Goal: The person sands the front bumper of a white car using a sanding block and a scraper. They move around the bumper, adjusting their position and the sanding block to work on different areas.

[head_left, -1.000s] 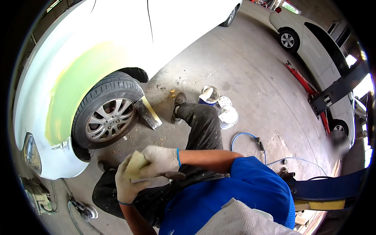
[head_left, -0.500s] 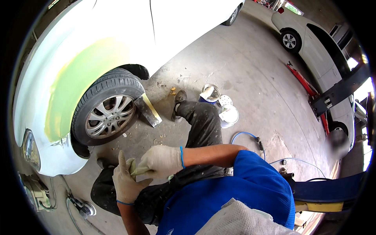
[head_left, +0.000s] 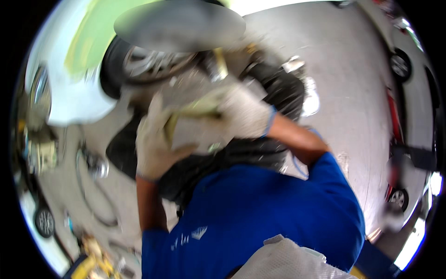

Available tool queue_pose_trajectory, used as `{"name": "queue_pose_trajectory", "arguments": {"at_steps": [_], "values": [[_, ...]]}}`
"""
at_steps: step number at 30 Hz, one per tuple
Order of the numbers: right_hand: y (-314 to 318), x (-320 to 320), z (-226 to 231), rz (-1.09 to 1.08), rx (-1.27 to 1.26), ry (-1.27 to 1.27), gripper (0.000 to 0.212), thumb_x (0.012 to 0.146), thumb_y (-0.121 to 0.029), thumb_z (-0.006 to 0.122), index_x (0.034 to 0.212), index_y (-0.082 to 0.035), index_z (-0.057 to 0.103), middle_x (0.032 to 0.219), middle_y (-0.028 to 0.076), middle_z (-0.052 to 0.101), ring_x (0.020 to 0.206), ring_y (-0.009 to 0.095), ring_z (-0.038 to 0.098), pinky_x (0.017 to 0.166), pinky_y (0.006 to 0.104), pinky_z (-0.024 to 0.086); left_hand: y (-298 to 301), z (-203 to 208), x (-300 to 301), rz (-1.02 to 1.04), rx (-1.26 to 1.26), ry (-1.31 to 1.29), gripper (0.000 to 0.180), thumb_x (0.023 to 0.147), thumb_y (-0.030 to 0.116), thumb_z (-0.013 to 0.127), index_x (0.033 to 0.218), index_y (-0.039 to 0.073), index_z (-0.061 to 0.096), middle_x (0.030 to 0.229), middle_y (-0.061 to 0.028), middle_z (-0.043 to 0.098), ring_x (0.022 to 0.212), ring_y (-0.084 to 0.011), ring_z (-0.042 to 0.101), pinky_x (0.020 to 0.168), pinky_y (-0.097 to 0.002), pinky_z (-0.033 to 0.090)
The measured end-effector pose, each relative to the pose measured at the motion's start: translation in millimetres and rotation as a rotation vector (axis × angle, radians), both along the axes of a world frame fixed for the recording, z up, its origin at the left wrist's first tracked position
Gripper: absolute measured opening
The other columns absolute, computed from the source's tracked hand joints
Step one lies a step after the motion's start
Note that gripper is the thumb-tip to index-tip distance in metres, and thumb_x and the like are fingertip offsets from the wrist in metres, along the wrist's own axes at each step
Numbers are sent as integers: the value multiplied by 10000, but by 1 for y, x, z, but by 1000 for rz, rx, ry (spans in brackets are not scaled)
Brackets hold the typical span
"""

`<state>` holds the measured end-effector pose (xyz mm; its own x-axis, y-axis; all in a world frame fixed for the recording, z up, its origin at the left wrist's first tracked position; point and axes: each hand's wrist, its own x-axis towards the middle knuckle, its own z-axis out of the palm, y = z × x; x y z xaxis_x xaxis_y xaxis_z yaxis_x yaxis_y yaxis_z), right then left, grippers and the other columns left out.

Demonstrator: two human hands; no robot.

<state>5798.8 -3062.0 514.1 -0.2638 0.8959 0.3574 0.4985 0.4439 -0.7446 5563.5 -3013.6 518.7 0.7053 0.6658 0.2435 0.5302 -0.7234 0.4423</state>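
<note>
My left hand (head_left: 153,139), in a pale work glove, is raised over my lap with its thumb apart from the fingers. A bent yellow-green strip (head_left: 200,108), thin like a sheet, spans the gap between my hands. One end is pinched by my gloved right hand (head_left: 244,111); the other lies against my left palm and fingers. Motion blur hides what the strip is made of, and whether the left fingers grip it. Beyond my hands stands a white car's front wheel (head_left: 139,65), below a fender with a yellow-green patch (head_left: 88,42).
A long block with a yellow edge (head_left: 219,65) leans by the tyre. White tubs (head_left: 310,100) stand beyond my right knee. On the floor at left lie a round-headed power tool (head_left: 96,165) and a hose (head_left: 88,200). Another white car stands at right, near a red metal bar (head_left: 394,116).
My view has tilted down and shifted, so the car sits higher in the picture. My hands have moved farther apart, and the strip between them now shows longer and opened out.
</note>
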Motion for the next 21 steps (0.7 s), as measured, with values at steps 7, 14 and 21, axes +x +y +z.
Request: {"name": "queue_pose_trajectory", "arguments": {"at_steps": [7,14,21], "values": [[-3,-3,22,-129,-106,-110,282,892,-86,632,1167,-77,691,979,116,733,804,213,719,780,330,592,2,1,-10,-36,111,-126,1107,527,237,931,1420,-73,355,1177,-131,649,1070,-294,633,971,-360,481],[-11,-14,-7,137,202,-17,252,912,-68,658,1160,-64,702,903,44,714,722,137,682,602,276,540,-7,-9,4,28,-235,-508,1102,585,186,914,1455,-57,284,1202,-144,639,1086,-264,631,998,-336,462],[-7,-1,-2,112,-118,286,348,823,18,660,1148,-95,712,928,87,732,828,193,702,746,332,599,2,-4,0,20,161,-117,1033,615,241,881,1450,-19,330,1251,-145,618,1101,-315,621,994,-367,464]]}}
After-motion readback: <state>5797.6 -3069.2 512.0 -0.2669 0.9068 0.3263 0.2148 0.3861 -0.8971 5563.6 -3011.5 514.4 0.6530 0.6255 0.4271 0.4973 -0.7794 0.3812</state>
